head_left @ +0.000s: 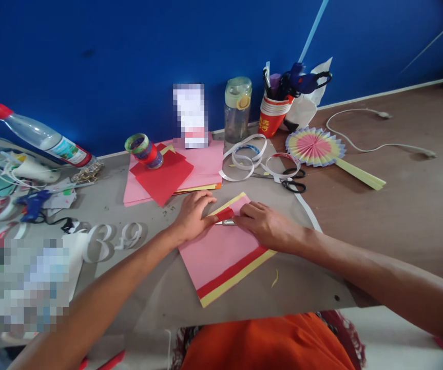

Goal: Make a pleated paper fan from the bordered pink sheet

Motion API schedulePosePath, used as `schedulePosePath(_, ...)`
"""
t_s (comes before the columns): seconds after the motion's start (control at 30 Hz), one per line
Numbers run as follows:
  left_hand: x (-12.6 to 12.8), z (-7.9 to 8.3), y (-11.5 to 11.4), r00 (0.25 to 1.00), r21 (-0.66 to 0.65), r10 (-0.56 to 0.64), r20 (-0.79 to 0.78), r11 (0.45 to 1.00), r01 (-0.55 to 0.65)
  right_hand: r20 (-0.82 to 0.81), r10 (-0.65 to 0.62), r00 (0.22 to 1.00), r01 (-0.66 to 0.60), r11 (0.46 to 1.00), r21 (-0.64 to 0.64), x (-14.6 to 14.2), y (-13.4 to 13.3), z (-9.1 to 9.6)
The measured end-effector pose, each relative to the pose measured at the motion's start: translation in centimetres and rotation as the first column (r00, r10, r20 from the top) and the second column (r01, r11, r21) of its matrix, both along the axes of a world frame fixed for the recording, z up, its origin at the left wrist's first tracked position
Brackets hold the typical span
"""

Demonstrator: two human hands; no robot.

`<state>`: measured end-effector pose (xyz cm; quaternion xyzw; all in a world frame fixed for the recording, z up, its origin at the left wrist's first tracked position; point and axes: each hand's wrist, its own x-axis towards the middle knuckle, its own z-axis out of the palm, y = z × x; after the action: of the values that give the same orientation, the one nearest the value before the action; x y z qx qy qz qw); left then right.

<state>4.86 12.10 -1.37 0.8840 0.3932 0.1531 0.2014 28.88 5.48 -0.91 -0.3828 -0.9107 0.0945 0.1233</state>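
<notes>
Nearest, an orange garment (267,344) lies below the bench (159,288). Just inside that front edge a thin yellow scrap (274,278) rests beside the pink sheet (221,257). The sheet lies aslant, one corner pointing towards the person; its near long side carries a yellow border (240,278) outermost and a red band (236,270) just inside it, both climbing away to the right.

Farther up the sheet, at its far side, a short red strip (226,215) lies between the two hands. Its long axis runs from near left to far right, roughly in line with the red band below. A slim silvery tool (227,222) lies just on its near side, turned more squarely across; its kind is hard to make out. The left hand (195,216) comes in from the left, its grip loose and spread, fingers over the sheet's far-left edge, thumb reaching the strip's left end. The right hand (265,226) meets the other end, fingers bent down; its tips are hidden, so I cannot tell whether that grip pinches strip, tool or neither. Neither hand is plainly nearer: the strip bridges the gap.

Beyond, a red square (163,177) rests on pink paper (209,169), with black-handled scissors (293,186) to the right and a pleated paper fan (313,146) farther right.
</notes>
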Motion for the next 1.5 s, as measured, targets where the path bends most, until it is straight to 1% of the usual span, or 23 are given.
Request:
schedulePosePath(0.2,0.4,0.0,0.6,0.999,0.000,0.032,0.001,0.999,-0.032,0.010,0.012,1.000,-0.012,0.999,0.038,-0.4,0.3,-0.1)
schedulePosePath(0.4,0.0,-0.3,0.6,1.000,-0.003,0.025,0.012,1.000,-0.025,-0.001,0.029,1.000,-0.029,0.999,0.044,-0.5,0.7,-0.3)
schedulePosePath(0.6,-0.1,-0.6,0.7,1.000,0.007,0.010,0.028,1.000,-0.010,-0.023,0.073,0.997,-0.072,0.996,0.049,-1.0,1.4,-0.6)
schedulePosePath(0.8,-0.2,-0.5,0.6,1.000,0.019,0.002,0.031,1.000,-0.003,-0.022,0.099,0.995,-0.097,0.993,0.061,-1.0,1.1,-0.4)
schedulePosePath(1.03,-0.2,-0.6,0.6,0.999,0.029,-0.008,0.031,1.000,0.007,-0.036,0.094,0.995,-0.092,0.994,0.067,-1.4,1.1,-0.2)
schedulePosePath(1.3,-0.3,-0.5,0.5,1.000,0.029,-0.003,0.026,1.000,0.003,-0.049,0.131,0.990,-0.130,0.991,0.030,-1.5,0.9,-0.1)
schedulePosePath(1.5,-0.1,-0.3,0.6,1.000,0.011,0.003,0.011,1.000,-0.004,-0.039,0.192,0.981,-0.193,0.981,-0.019,-1.5,-0.4,0.2)
